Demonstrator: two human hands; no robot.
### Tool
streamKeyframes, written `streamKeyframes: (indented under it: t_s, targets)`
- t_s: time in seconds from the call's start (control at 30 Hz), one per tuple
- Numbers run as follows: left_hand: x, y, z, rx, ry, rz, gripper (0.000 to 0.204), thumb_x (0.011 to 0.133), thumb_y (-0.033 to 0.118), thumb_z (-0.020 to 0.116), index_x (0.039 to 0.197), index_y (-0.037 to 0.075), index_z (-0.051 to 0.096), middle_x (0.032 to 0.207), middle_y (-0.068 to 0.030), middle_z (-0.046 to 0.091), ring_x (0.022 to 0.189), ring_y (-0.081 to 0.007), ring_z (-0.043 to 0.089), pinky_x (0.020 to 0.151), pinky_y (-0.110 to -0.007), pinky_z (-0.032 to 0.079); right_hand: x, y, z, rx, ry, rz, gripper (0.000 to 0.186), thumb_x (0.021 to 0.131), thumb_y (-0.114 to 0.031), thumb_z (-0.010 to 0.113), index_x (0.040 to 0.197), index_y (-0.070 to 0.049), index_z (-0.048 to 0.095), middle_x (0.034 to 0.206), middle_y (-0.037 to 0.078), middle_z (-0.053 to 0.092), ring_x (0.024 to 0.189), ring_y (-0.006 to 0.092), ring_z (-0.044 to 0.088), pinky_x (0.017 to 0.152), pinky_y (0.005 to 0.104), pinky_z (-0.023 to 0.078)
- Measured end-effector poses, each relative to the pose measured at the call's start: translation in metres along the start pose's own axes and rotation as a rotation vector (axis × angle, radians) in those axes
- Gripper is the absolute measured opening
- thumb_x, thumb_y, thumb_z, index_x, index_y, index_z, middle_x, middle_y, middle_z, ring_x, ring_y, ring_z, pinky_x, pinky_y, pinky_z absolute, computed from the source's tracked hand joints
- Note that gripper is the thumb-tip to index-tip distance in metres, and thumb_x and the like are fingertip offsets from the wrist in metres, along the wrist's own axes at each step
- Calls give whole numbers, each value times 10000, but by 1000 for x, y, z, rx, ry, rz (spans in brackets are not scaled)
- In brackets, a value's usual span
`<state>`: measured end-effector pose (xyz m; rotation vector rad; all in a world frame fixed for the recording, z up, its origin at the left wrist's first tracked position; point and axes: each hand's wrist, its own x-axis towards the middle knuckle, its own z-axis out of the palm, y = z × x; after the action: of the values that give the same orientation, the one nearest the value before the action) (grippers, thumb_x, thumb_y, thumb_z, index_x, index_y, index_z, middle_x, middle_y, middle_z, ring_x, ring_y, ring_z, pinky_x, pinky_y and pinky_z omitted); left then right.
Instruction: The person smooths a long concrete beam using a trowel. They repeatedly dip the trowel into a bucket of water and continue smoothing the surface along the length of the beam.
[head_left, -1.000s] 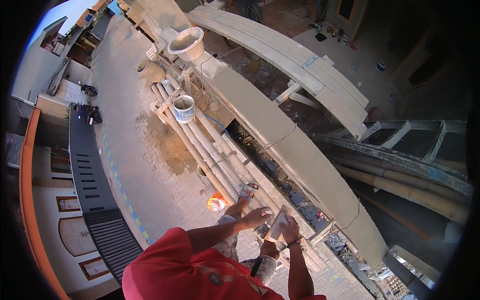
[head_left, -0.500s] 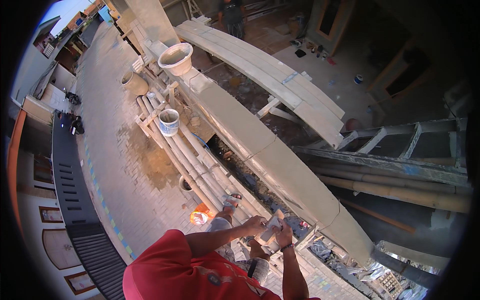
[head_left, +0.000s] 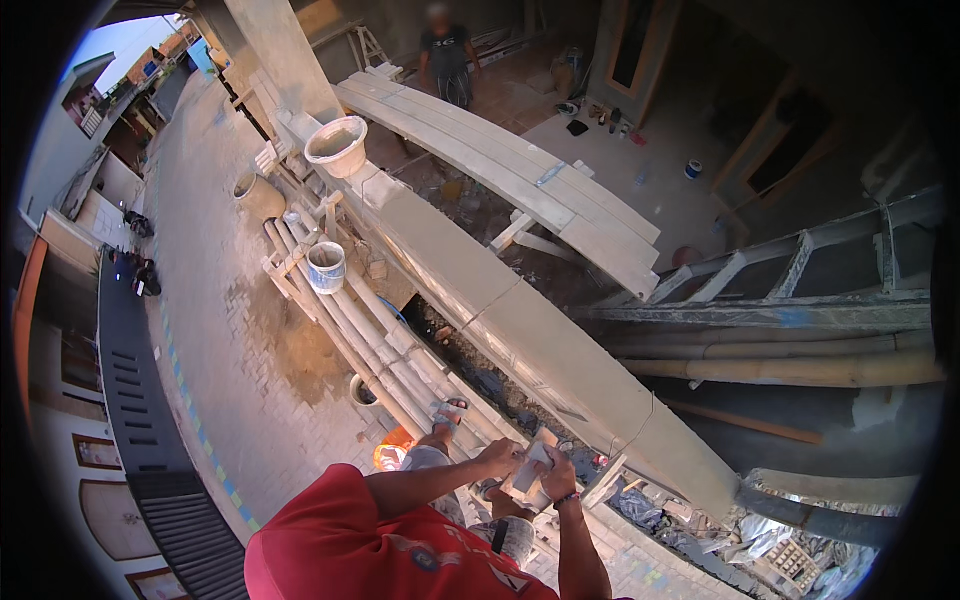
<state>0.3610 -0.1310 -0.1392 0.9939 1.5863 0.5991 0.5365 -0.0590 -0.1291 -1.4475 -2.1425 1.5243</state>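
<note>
Here's the float (head_left: pixel 521 481) between our hands: right hand (head_left: pixel 558 475) wrapped round it, left hand (head_left: pixel 500 458) curled at its edge, grip unclear. We're probably cleaning it; the next move wants steadiness.

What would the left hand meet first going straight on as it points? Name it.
Most likely the rectangular plastering float held in the right hand; whether the left hand already touches it is unclear.
</note>
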Motion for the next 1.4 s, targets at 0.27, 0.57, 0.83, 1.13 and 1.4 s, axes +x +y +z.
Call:
streamKeyframes:
  t_s: [0.27,0.57,0.83,1.13,1.4]
  targets:
    - [5,19,30,-10,14,49,253,806,224,620,853,-20,669,713,-201,659,661,-290,680,623,-408,523,-20,6,-43,-42,-89,-180,509,765,-214,703,1223,-35,572,1102,206,639,1019,319,634,891,379,489]
    - [-1,48,7,-72,-137,-23,248,845,216,603,801,-18,672,654,-130,674,559,-196,661,547,-343,518,-23,7,-49,-130,-135,-127,535,763,-233,695,1260,-93,553,1147,204,616,1071,345,596,930,419,463]
    - [-2,27,-58,-120,-199,-83,231,867,195,577,834,-15,668,689,-121,690,563,-164,654,535,-311,504,-4,-62,-26,-261,-159,-157,540,767,-253,698,1270,-120,551,1193,175,605,1088,347,586,926,423,468]
    - [-3,34,-104,-148,-203,0,277,896,228,560,937,-31,651,783,-118,684,670,-170,641,620,-309,519,30,-83,-27,-249,-163,-266,550,737,-137,717,1249,-31,545,1148,211,617,1074,342,602,914,388,471]
    - [-9,7,-28,-18,68,373,370,861,317,638,1006,-24,630,808,-174,664,604,-187,643,538,-342,526,13,-32,-27,336,79,158,481,804,-88,661,1261,-4,538,728,51,591,529,105,530,432,248,420]
